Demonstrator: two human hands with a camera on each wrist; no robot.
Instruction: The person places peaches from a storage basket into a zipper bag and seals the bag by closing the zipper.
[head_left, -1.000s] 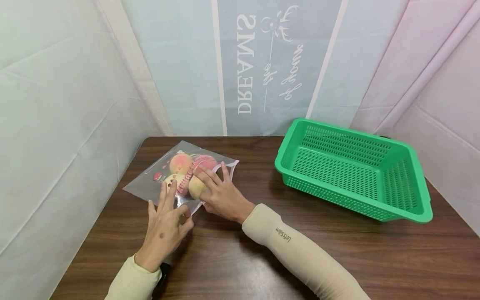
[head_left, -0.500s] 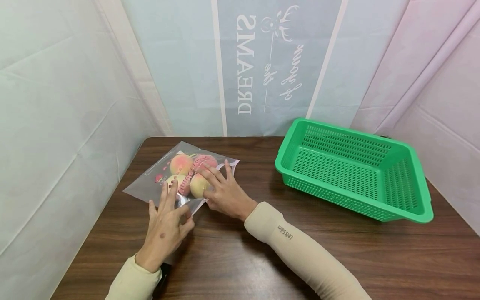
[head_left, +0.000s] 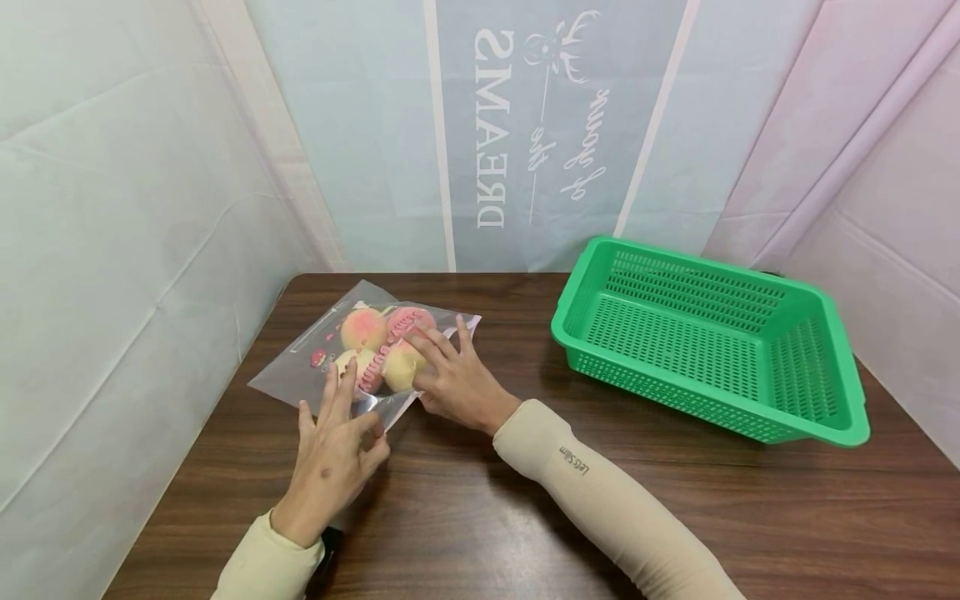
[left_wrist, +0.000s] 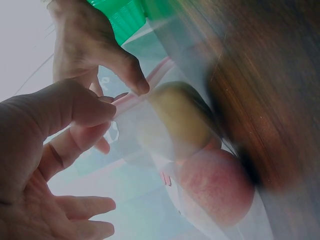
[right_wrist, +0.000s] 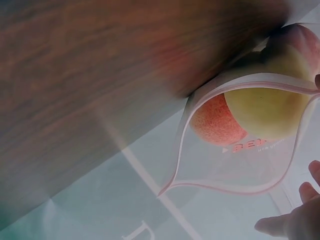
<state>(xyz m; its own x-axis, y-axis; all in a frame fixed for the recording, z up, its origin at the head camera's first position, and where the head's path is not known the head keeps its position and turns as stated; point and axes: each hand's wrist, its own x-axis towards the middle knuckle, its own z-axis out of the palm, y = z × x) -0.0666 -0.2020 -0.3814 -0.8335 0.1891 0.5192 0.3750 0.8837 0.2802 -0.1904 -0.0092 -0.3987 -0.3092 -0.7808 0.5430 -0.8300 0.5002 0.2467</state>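
Note:
A clear zip bag [head_left: 292, 375] with pink print lies flat on the table, several peaches [head_left: 363, 329] inside it. Its zip strip [left_wrist: 162, 70] runs along the side nearest the hands. My left hand [head_left: 330, 458] pinches the near corner of that strip between thumb and index finger, its other fingers spread over the bag. Farther along the same edge, my right hand [head_left: 461, 379] has its thumb [left_wrist: 135, 75] and a finger on the strip, pinching it, with the remaining fingers extended. In the right wrist view, the bag's mouth [right_wrist: 240, 191] gapes beyond this pinch, showing a yellow peach [right_wrist: 270, 112].
A green perforated basket [head_left: 705, 400] stands on the right of the brown wooden table [head_left: 487, 517]. Behind it hangs a pale cloth [head_left: 375, 125] with mirrored lettering, and white cloth walls [head_left: 150, 250] flank the table.
My right hand has shifted slightly to the right and away along the bag's zip edge, uncovering more of the nearest peach. The left hand and the basket look nearly unmoved.

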